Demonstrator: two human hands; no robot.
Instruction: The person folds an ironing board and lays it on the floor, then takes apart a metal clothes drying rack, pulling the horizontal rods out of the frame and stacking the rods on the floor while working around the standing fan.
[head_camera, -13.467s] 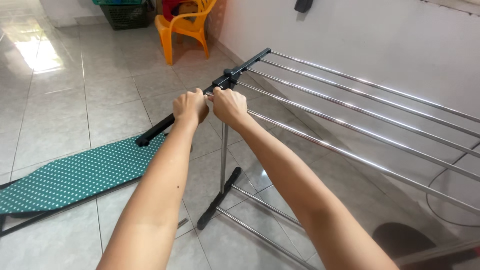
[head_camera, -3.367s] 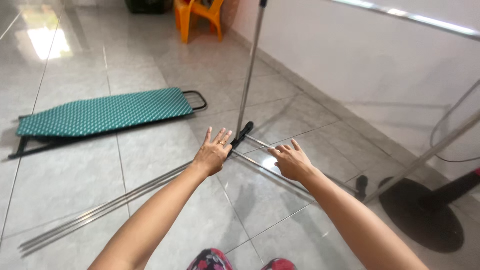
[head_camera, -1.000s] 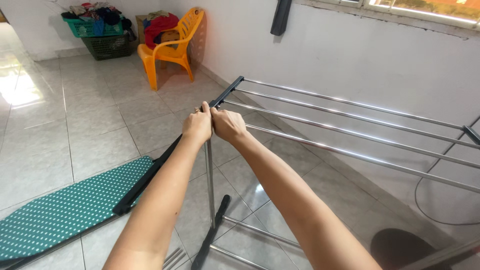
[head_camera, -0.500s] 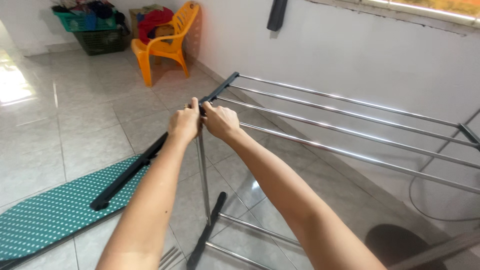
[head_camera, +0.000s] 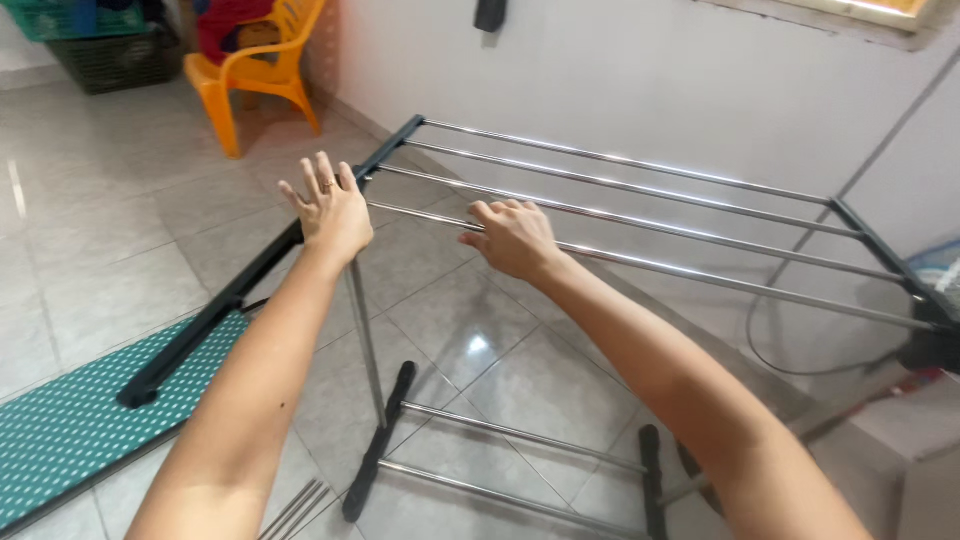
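Above the black end bar (head_camera: 330, 205) of a metal drying rack (head_camera: 640, 215) standing by the white wall (head_camera: 620, 90), the left hand (head_camera: 330, 210) hovers with fingers spread, the right hand (head_camera: 512, 238) rests loosely curled near the nearest rail (head_camera: 720, 282), and bare tiled floor (head_camera: 110, 250) lies open leftward, bounded by a green ironing board (head_camera: 70, 430).

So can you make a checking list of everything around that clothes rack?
Surface: glossy grey tiled floor, bright reflections.
Job's things: metal drying rack with silver rods and black end bars, standing open; loose silver rods on floor.
Clutter: green dotted ironing board lying flat; orange plastic chair; dark laundry basket.
Hands: left hand open at the black end bar; right hand curled over a rod.
Cables: black cable looping on floor.
Surroundings: white wall.
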